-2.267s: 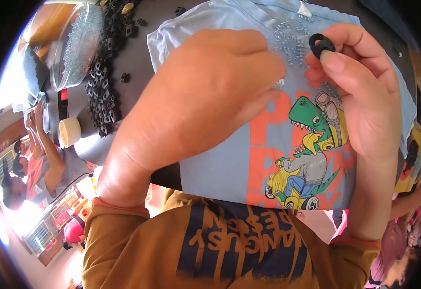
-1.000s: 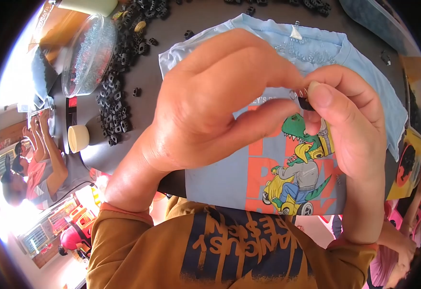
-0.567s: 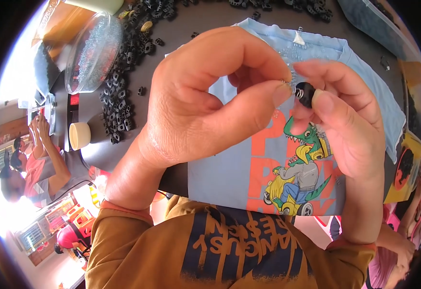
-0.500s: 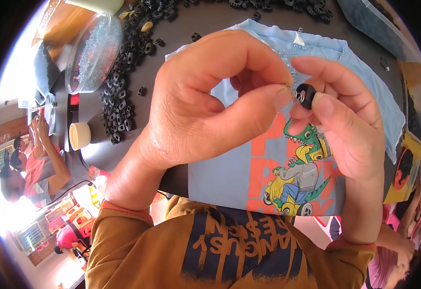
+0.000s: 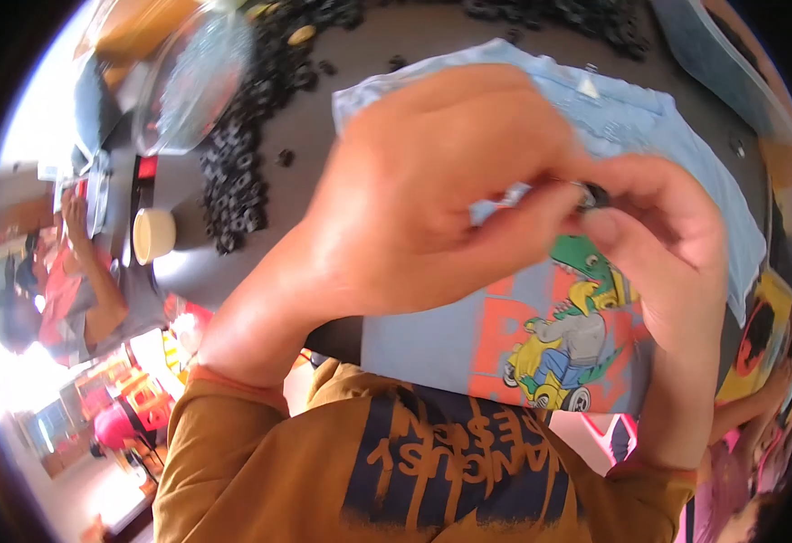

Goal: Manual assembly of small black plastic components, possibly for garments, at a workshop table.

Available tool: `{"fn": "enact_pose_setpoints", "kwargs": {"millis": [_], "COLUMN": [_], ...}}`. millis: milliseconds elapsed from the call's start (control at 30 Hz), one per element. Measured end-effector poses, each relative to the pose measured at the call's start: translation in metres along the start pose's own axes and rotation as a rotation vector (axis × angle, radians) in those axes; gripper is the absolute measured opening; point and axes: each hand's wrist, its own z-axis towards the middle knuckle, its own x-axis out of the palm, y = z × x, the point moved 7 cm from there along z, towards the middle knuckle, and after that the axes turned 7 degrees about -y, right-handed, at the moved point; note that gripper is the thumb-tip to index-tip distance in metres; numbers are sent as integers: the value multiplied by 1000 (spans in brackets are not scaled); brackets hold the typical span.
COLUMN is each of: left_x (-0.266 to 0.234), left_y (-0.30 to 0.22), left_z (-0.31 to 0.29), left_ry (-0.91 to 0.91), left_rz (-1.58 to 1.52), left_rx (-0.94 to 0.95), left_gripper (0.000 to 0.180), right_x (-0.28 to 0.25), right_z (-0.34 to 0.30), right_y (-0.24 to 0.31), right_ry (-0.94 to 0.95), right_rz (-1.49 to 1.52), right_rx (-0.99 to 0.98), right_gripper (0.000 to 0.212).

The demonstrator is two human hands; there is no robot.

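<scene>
My right hand [image 5: 672, 240] pinches a small black plastic piece [image 5: 598, 195], hollow like a cord-lock part, between thumb and forefinger. Against it, the closed fingertips of my left hand [image 5: 423, 199] press a small metal spring, only a glint of which shows; motion blur and the fingers hide the rest. Both hands are held above a light-blue T-shirt [image 5: 722, 208] with a cartoon dinosaur print, spread over the dark table. Several loose springs [image 5: 627, 129] lie on the cloth beyond my fingers.
Heaped black plastic pieces [image 5: 233, 185] lie at the left and along the far side. A clear bowl [image 5: 145, 127] of springs and a cream cup [image 5: 154, 235] stand left. At the far right is a clear bin [image 5: 708, 59]. Other people [image 5: 70, 299] sit around.
The fingertips of my left hand have moved right against the black piece and now cover the spring. Both hands have lowered slightly, and the whole view has shifted a little.
</scene>
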Motion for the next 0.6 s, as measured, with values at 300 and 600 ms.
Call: {"fn": "enact_pose_setpoints", "kwargs": {"millis": [300,600], "left_x": [9,0], "left_y": [0,-10], "left_z": [-7,-9], "left_ry": [-27,63], "left_rz": [73,391], "left_rx": [37,52], "left_gripper": [8,14], "right_x": [-14,-36], "right_z": [-1,13], "right_y": [3,2], "right_ry": [-125,-197], "right_rz": [-120,-66], "right_rx": [-129,-186], "right_gripper": [23,25]}}
